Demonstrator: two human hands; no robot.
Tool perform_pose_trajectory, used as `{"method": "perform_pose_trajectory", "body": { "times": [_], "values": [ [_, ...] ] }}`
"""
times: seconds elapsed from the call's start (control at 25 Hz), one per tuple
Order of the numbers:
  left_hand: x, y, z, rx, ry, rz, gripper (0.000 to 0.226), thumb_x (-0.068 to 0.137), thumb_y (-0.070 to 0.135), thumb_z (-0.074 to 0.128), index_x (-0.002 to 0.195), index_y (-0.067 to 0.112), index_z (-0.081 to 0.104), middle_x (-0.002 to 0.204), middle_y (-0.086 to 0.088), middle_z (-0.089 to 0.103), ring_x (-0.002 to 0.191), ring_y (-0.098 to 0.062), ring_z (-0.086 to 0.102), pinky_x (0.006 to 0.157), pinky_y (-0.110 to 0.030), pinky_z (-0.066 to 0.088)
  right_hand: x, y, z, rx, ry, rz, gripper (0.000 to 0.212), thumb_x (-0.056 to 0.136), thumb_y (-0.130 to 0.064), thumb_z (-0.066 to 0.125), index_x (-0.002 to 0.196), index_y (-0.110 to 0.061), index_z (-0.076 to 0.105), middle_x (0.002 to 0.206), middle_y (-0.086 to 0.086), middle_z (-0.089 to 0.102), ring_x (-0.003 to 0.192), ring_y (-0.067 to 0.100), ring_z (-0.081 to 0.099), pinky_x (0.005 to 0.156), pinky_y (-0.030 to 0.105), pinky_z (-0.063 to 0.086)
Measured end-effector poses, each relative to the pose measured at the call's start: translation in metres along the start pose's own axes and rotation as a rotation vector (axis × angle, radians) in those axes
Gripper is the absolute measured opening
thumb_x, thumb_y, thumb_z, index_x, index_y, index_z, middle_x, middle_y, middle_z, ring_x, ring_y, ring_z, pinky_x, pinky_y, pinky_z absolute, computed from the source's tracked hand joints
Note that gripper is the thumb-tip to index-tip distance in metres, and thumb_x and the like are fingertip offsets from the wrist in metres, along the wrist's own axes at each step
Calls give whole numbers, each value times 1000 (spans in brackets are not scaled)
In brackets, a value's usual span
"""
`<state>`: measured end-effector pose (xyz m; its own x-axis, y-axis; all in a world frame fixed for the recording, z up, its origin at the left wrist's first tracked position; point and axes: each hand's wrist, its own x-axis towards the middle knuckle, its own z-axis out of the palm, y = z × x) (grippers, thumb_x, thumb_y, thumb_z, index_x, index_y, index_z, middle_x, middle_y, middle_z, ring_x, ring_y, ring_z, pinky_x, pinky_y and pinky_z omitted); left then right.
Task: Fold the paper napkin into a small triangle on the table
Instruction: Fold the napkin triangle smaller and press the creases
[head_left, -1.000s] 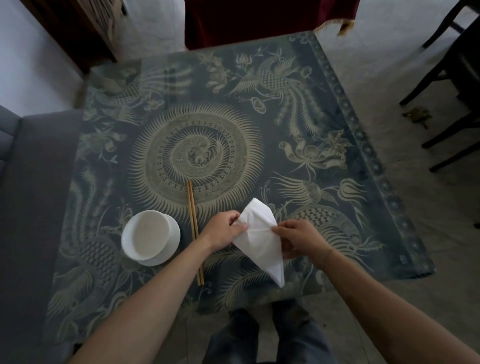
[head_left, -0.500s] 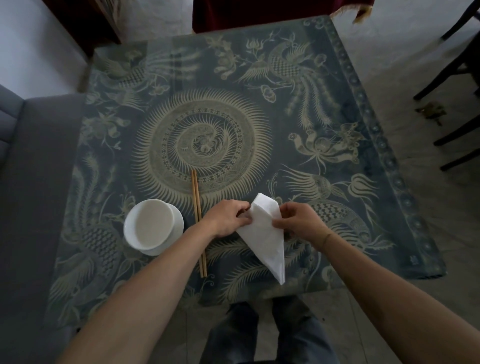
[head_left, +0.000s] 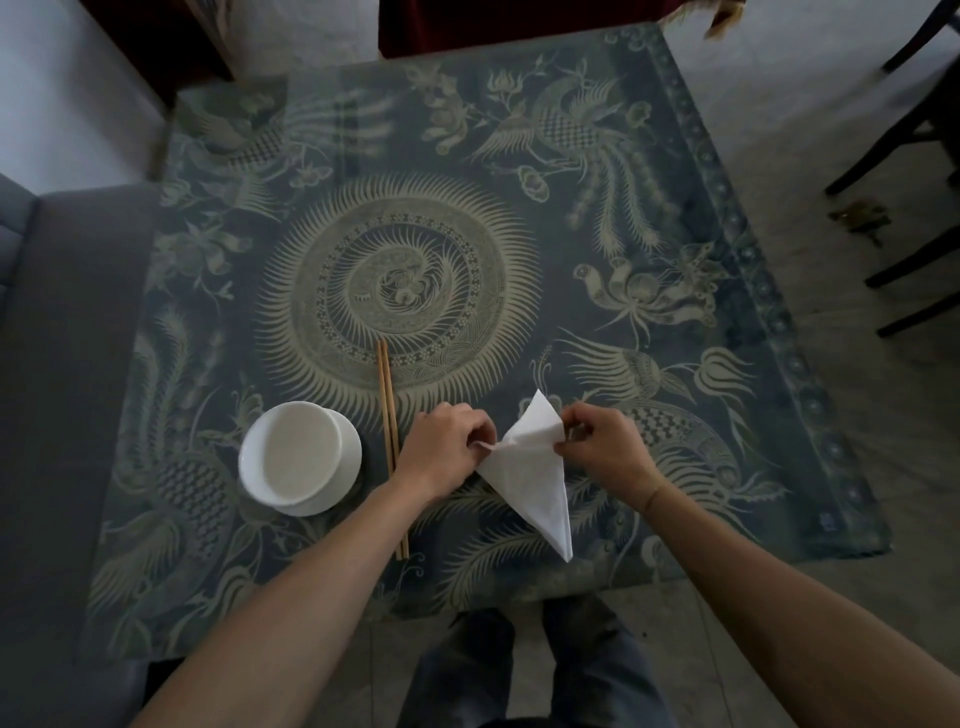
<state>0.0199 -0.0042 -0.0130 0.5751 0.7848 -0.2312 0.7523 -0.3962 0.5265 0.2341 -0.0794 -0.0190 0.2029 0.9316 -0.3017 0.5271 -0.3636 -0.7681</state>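
Two hands (head_left: 447, 449) (head_left: 605, 449) pinching white paper napkin (head_left: 530, 467), pointed kite shape

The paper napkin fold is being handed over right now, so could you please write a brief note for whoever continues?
Left hand: fingers pinch the napkin's left corner.
Right hand: fingers pinch its right corner.
The paper napkin is at the table's near edge, right of the chopsticks and the white bowl.
Done: folded to a long kite shape, narrow tip toward the person.
Left: fold down to a small triangle and lay it flat.
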Motion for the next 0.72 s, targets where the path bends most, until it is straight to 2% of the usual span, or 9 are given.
{"method": "perform_pose_trajectory", "body": {
  "times": [0.12,0.28,0.4,0.52,0.72],
  "values": [
    [-8,-3,6,53,67,75,15,79,9,73,87,21,68,90,5,65,89,-20,56,79,-41,43,-14,5,4,-208,73,-197,21,71,-4,75,73,-22,65,77,-12,59,73,15,55,61,35,47],
    [-14,-6,11,83,138,185,18,77,1,69,85,17,66,88,2,61,85,-21,55,70,-37,46,-29,14,3,-423,139,-425,13,75,-6,78,81,-14,70,97,1,67,83,25,59,50,41,52],
    [-15,-5,11,97,150,214,23,74,-5,71,85,15,67,89,0,61,83,-21,56,65,-36,49,-36,20,2,-505,115,-542,17,73,-6,80,85,-14,71,103,7,68,85,29,61,57,40,54],
    [-17,-3,11,121,141,262,24,72,-7,72,84,14,67,88,-1,61,80,-22,57,62,-36,50,-39,23,1,-528,89,-567,19,73,-3,79,87,-14,71,105,9,67,87,31,62,63,41,54],
    [-20,-4,8,166,131,336,20,73,-2,75,84,14,68,86,-2,61,75,-23,57,60,-34,47,-43,23,2,-437,149,-465,20,70,5,76,77,-13,69,93,4,67,77,29,61,56,38,52]
  ]
}}
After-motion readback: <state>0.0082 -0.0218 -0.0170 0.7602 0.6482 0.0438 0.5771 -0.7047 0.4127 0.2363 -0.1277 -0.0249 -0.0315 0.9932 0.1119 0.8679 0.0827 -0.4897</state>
